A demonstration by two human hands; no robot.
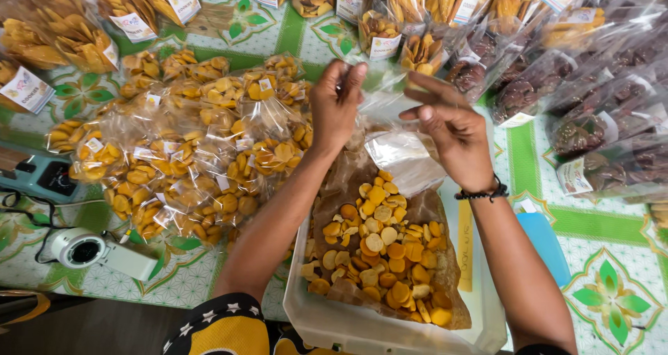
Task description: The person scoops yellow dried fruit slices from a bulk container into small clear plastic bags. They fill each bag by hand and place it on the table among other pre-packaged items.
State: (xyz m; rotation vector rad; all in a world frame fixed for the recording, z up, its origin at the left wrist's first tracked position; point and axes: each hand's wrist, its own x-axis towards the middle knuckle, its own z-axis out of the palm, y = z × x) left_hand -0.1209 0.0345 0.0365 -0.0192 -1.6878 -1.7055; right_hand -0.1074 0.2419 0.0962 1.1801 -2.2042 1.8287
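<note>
Hands, left hand (337,108) and right hand (449,129), pinch a clear plastic bag (400,156) open over a white tub (390,330) of round yellow cookies (379,257); a loose pinch could probably drop it.

Tub (306,313) of loose biscuits (379,257) nearest the person, bagged biscuit pile (202,153) left of tub, blue lid (546,243) right, bagged snacks (584,97) behind.

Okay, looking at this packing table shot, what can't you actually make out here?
- Head view: whether the clear bag between the left hand and right hand holds anything; glare and motion blur hide it.
- The far end of the white tub of round cookies; the hands and bag cover it.
- The blue object; the right forearm covers part.
- The dark snack bags; blurred.
</note>
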